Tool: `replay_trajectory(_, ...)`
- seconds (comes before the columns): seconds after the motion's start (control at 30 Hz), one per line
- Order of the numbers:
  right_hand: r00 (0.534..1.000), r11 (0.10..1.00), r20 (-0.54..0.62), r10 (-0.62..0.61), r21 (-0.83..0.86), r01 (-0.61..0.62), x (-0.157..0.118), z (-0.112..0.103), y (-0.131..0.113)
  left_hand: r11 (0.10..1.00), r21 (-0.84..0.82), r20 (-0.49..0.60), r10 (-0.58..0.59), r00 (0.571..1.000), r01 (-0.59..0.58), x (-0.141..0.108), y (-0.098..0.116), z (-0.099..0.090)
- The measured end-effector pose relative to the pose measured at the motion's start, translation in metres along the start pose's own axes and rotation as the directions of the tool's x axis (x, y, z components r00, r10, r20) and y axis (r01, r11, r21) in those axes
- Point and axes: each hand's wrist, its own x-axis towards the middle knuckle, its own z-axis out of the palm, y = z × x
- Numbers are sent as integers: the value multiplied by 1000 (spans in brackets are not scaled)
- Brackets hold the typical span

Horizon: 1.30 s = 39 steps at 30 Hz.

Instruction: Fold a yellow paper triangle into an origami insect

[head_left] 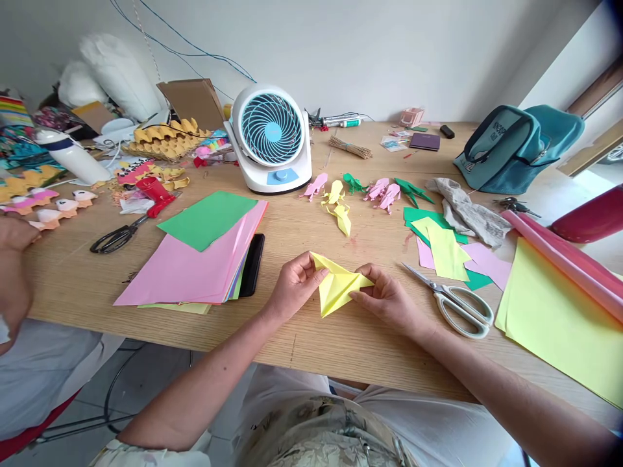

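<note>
A folded yellow paper is held up over the wooden table, with creases and pointed corners. My left hand pinches its upper left corner between thumb and fingers. At its right corner, my right hand grips the paper the same way. Behind it lie small folded paper figures: a yellow one, a pink one and a green one, among others. White-handled scissors rest to the right of my right hand.
Left of my hands are stacked coloured sheets and a black phone. A fan stands behind. Paper scraps and yellow sheets lie right. Another person's arm is at the far left.
</note>
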Motion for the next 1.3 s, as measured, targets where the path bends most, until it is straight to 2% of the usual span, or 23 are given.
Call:
replay_trajectory(0.13,1000,968,21,10,-252,-5,-4,4,-1,999,39,26,-23,999,22,-2,-5,5)
replay_trajectory(0.2,999,917,14,-44,-397,46,-5,3,-2,996,88,36,-30,999,27,-3,-5,8)
replay_trajectory(0.27,996,880,10,-94,-467,88,-4,2,-3,988,152,50,-37,998,29,-2,-4,13)
replay_trajectory(0.33,998,906,4,-65,-419,61,-2,0,-3,977,211,92,-57,994,37,3,0,19)
replay_trajectory(0.47,999,982,-28,45,-184,-50,3,-6,-3,926,378,172,-99,980,27,19,11,31)
replay_trajectory(0.63,988,998,-147,47,-24,-51,6,-16,-3,903,429,249,-138,959,18,34,8,36)
replay_trajectory(0.73,987,998,-155,40,-39,-46,6,-18,-3,918,391,245,-171,954,65,35,-1,35)
replay_trajectory(0.8,988,997,-156,-12,-79,0,5,-17,-3,921,384,240,-172,955,69,33,-5,33)
replay_trajectory(0.93,978,973,-172,-116,-216,78,5,-17,-4,882,469,259,-188,947,47,30,-4,29)
replay_trajectory(1.0,982,973,-157,-108,-221,72,6,-18,-4,856,516,289,-211,934,33,28,-1,28)
replay_trajectory(1.1,988,991,-136,-69,-127,52,9,-22,-5,845,535,313,-225,923,25,27,3,28)
replay_trajectory(1.3,981,998,-189,39,-36,-47,12,-23,-12,931,353,300,-207,931,93,30,2,25)
